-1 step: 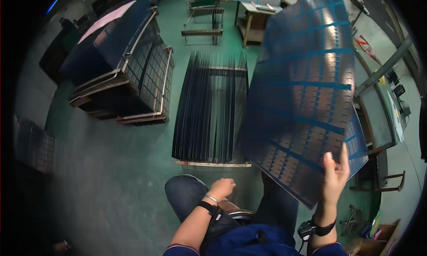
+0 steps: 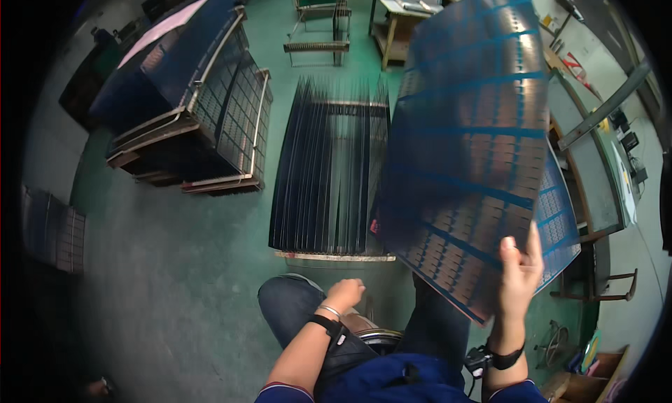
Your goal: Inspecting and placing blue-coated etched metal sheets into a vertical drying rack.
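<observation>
My right hand [image 2: 521,273] grips the lower right edge of a large thin panel [image 2: 469,140], coppery with blue bands and rows of small marks. It stands tilted on my right and bends slightly near its top. Behind it, a second patterned panel [image 2: 558,217] shows only in part. My left hand [image 2: 346,295] is curled closed above my left knee, with nothing visible in it. Ahead of that hand, a rack [image 2: 336,257] on the floor carries several dark thin panels [image 2: 318,172] standing on edge; the held panel hides part of its right side.
At the left stands a larger stack of racks [image 2: 227,130] with dark panels and a pink sheet [image 2: 164,29] on top. An unloaded rack [image 2: 316,47] stands farther off, beside a wooden table [image 2: 392,36]. A bench [image 2: 588,151] runs along the right, near a chair [image 2: 616,291].
The held panel and my right hand have shifted slightly left, baring more of the second panel behind. My left hand has moved slightly left and up. A small red patch now shows at the rack's right side.
</observation>
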The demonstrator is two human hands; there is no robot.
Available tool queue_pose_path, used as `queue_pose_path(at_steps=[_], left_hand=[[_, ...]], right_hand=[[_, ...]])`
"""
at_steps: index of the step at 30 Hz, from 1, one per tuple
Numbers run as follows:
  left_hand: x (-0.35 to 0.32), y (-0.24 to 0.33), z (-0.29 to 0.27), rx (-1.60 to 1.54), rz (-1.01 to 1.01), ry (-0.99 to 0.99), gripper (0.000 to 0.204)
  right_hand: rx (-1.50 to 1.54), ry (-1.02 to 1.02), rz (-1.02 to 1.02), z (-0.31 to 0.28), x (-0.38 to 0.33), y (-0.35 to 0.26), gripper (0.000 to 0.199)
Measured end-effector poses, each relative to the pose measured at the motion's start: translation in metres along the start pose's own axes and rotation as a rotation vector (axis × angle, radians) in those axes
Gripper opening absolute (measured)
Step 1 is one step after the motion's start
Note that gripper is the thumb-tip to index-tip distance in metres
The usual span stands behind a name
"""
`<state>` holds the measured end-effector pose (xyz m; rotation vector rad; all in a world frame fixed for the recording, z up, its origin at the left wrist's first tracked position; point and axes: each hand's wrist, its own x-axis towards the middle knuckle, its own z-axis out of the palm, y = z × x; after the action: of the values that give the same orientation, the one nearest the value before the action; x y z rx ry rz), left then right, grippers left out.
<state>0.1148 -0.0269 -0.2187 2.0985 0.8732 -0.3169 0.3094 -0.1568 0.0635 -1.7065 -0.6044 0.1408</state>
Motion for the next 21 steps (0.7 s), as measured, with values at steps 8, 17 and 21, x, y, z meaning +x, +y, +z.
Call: queue_pose_path(at_steps=[8,17,21], left_hand=[[0.039,-0.075,0.023,0.004,-0.281,-0.071,0.04],[0.056,-0.091,0.017,0.226,-0.435,-0.195,0.055],[0.063,-0.074,0.011,0.368,-0.421,-0.261,0.059]], right_hand=[[-0.062,-0.119,0.141,0.092,-0.001,0.076,0.046],[-0.031,-0.178,0.226,0.111,0.017,0.088,0.046],[-0.03,-0.211,0.26,0.109,0.026,0.085,0.045]])
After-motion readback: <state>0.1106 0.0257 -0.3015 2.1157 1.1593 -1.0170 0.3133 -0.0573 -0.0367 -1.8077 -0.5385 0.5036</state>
